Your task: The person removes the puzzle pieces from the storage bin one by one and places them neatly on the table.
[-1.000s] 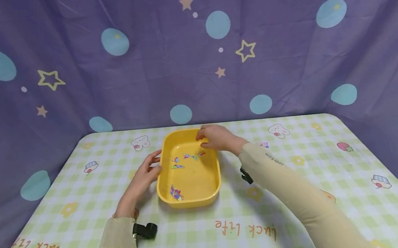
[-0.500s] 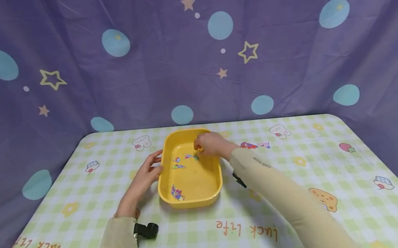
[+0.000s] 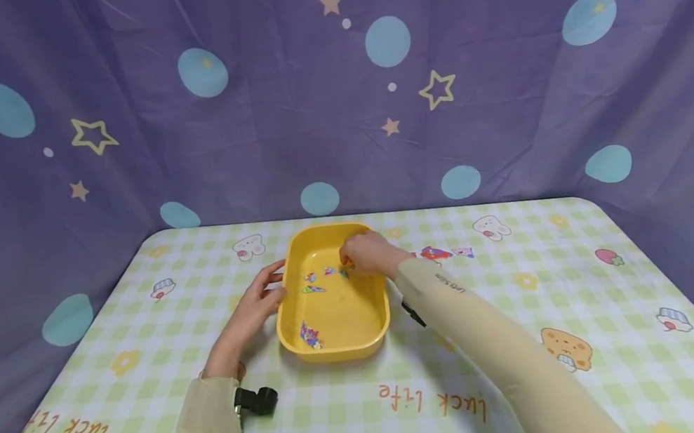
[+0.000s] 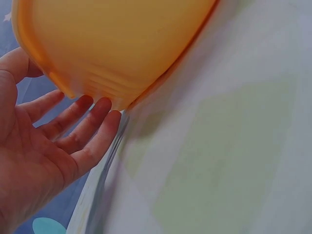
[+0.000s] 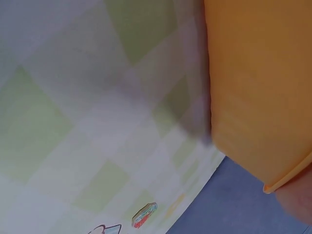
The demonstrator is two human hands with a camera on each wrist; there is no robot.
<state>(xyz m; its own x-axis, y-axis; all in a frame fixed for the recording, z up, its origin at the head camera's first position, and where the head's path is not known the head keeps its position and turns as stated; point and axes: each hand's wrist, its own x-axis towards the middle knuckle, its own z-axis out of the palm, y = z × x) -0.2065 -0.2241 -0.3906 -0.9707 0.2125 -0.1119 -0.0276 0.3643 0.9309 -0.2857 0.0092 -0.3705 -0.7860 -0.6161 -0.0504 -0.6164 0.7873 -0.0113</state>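
Likely piece-picking step: left hand (image 3: 254, 309) relaxed, fingers against yellow tray (image 3: 336, 354) at its ten o'clock, right hand (image 3: 368, 253) curled inside at one, can't tell if gripping, colourful pieces (image 3: 310, 335) at eleven and seven; next probably needs a precise fingertip pinch.

2 hands (image 3: 249, 315) (image 3: 368, 253) at a yellow tub (image 3: 341, 316) with small colourful pieces (image 3: 310, 335) inside, on a green-and-white tablecloth (image 3: 319, 431).

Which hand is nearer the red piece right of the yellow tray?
Right: the right hand reaches into the yellow tray, left of the red piece; the left hand is farther, at the tray's left wall.
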